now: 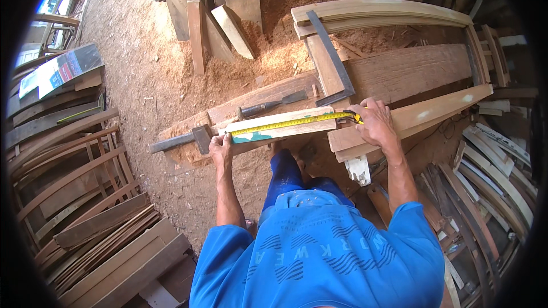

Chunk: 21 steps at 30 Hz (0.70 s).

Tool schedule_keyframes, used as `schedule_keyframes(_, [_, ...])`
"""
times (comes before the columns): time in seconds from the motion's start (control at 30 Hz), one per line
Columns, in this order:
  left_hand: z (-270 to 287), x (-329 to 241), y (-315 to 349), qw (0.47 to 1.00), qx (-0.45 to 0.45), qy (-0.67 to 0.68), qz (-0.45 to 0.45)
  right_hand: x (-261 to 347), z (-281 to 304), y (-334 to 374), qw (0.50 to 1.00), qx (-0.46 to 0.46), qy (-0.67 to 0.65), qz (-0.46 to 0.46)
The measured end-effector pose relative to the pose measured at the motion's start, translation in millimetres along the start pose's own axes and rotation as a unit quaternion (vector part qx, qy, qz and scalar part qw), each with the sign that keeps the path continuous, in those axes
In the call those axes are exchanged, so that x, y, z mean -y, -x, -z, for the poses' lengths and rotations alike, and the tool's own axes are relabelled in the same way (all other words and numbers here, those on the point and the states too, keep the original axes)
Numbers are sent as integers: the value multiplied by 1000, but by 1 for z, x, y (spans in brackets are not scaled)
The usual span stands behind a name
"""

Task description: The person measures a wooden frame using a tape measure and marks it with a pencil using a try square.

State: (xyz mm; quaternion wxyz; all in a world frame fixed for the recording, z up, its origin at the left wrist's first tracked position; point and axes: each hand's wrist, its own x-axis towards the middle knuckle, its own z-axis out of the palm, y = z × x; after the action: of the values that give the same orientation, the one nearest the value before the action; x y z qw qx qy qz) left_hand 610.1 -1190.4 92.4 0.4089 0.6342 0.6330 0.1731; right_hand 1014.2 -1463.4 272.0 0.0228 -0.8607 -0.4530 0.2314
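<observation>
A yellow tape measure blade [279, 124] is stretched along a pale board [297, 130] with green paint patches. My left hand [221, 148] is closed at the board's left end, pinching the tape's end against it. Around the tape measure's case, mostly hidden by the fingers, my right hand [377, 123] is closed near the board's right end. Just beyond the board, a chisel-like tool [273, 105] lies on a wooden plank [251, 97]. Beside my left hand is a dark metal bar [171, 142] with a block-shaped head.
A dark try square [330, 51] rests on the wooden frame [394, 7] at right. Boards [197, 34] stand in sawdust at the back. Stacked timber [114, 256] lines the left, and curved wood pieces [491, 177] lie at the right.
</observation>
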Motion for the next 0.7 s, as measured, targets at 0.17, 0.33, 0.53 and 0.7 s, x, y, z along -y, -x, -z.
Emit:
schedule_keyframes(0.17, [1,0,1,1000,-7,7,-1,0,-1,-1,1000,-2,-5,6])
schedule_keyframes(0.33, [1,-6,1,1000,-6,-18,3,0,-4,-2,1000,-4,-3,10])
schedule_keyframes(0.53, [0,-5,2,1000,-11,4,2,1,-6,-3,999,-22,18,23])
schedule_keyframes(0.7, [-1,-12,7,997,-33,55,-47,17,1,-7,999,36,4,35])
